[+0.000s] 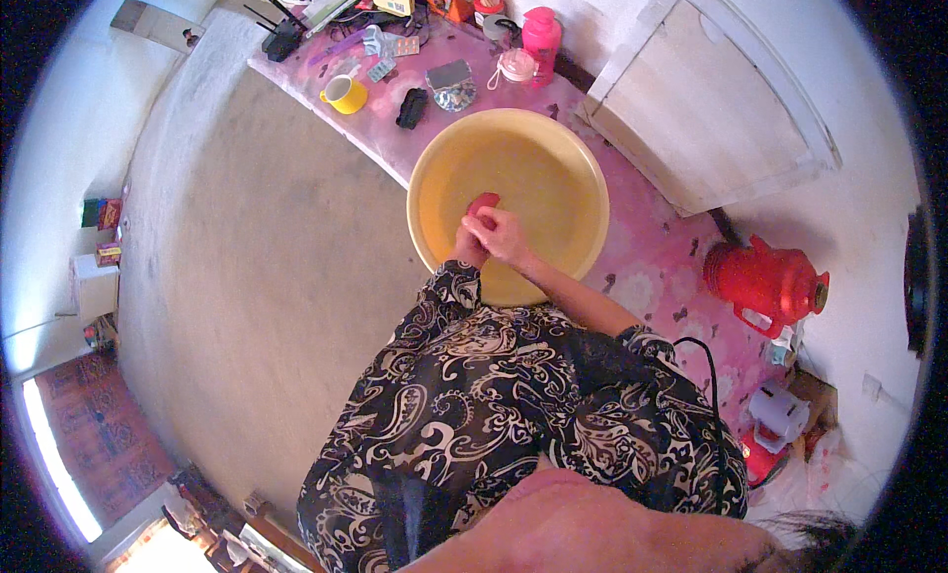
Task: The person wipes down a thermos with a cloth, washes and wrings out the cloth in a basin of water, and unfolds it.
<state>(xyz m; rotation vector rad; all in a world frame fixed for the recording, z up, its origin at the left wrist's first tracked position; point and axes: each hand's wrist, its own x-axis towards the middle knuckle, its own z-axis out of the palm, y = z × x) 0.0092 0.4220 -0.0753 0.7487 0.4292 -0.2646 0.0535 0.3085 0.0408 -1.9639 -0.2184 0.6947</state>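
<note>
A small red item (483, 202), too blurred to tell its material, sticks out beyond my clasped hands. My right hand (505, 236) is closed about its near end, fingers folded over my left hand (466, 245). The left hand grips from below and is partly covered by the right. Both hands are over a round yellow plastic basin (601, 202), on the left side of its inside. The basin stands on a table with a pink floral cover (637, 239), close against my body. Whether water lies in the basin is hard to tell.
Beyond the basin are a yellow mug (345, 95), a black hair clip (412, 108), blister packs (382, 70), a pink-lidded jar (517, 66) and a pink bottle (541, 43). A red thermos flask (766, 280) is at right. Concrete floor (274, 276) extends left.
</note>
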